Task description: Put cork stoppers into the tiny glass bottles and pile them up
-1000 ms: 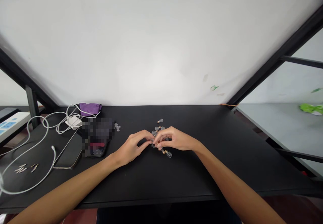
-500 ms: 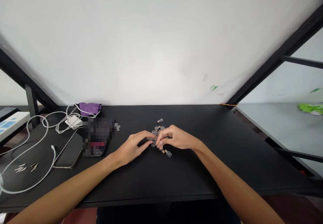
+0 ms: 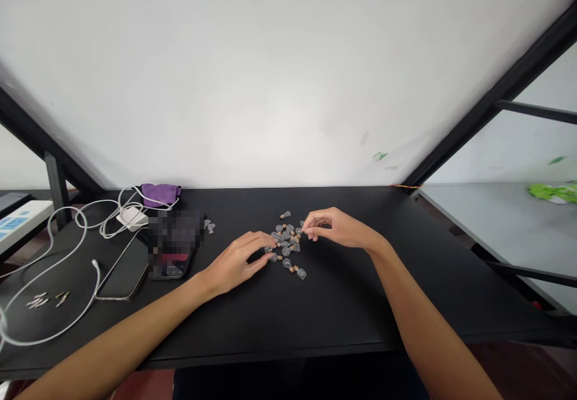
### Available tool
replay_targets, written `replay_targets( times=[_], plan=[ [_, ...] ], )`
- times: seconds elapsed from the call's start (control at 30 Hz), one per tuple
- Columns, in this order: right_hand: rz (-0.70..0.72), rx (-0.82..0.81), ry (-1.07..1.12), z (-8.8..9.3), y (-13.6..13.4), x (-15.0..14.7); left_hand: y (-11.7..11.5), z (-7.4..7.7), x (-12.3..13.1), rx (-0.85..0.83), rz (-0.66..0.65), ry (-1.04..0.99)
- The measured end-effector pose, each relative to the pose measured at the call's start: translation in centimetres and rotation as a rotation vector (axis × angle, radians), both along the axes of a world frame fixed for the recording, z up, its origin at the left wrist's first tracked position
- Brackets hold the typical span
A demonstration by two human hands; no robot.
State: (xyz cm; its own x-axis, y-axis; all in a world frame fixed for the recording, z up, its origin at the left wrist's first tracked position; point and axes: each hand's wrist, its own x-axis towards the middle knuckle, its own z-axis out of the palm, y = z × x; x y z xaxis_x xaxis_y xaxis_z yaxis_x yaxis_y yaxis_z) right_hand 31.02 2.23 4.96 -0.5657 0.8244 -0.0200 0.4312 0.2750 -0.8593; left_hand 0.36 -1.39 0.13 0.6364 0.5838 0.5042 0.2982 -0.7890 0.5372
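Several tiny clear glass bottles with cork stoppers [image 3: 286, 251] lie in a loose pile on the black table [image 3: 252, 322]. At the left edge of the pile rests my left hand [image 3: 238, 261], its thumb and fingers apart, fingertips touching the nearest bottles. My right hand [image 3: 336, 228] is at the pile's right side with thumb and fingers pinched together. A small glass bottle [image 3: 302, 224] shows at those fingertips, partly hidden by them. Nearer to me are two bottles, one of them square [image 3: 301, 273]. A single bottle [image 3: 285, 215] lies apart behind the pile.
Small clear pieces [image 3: 210, 226] lie left of the pile. Farther left are a partly blurred phone [image 3: 174, 270], another dark phone [image 3: 121, 273], a white cable [image 3: 67, 328], a charger [image 3: 131, 218], a purple cloth [image 3: 160, 194] and small metallic bits [image 3: 38, 301]. A white wall stands behind.
My right hand has moved right and away from me, uncovering more of the bottles. My left hand stays at the pile's left edge, its fingertips slightly more apart.
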Motion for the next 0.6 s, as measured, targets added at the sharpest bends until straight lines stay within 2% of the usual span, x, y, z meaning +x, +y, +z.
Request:
replay_targets(
  times=[0.23, 0.4, 0.5, 0.6],
  plan=[
    [0.128, -0.072, -0.16, -0.4, 0.1, -0.1, -1.9, 2.1, 0.6, 0.07, -0.244, 0.268],
    [0.164, -0.124, -0.096, -0.3, 0.1, -0.3, -2.7, 1.7, 1.3, 0.059, -0.355, 0.293],
    [0.086, -0.074, -0.033, -0.8, 0.4, -0.5, -2.5, 1.2, 1.3, 0.071, -0.326, 0.296],
    [-0.127, 0.12, 0.037, -2.2, 1.1, -1.2, -2.0, 1.1, 1.2, 0.089, -0.272, 0.312]
  ],
)
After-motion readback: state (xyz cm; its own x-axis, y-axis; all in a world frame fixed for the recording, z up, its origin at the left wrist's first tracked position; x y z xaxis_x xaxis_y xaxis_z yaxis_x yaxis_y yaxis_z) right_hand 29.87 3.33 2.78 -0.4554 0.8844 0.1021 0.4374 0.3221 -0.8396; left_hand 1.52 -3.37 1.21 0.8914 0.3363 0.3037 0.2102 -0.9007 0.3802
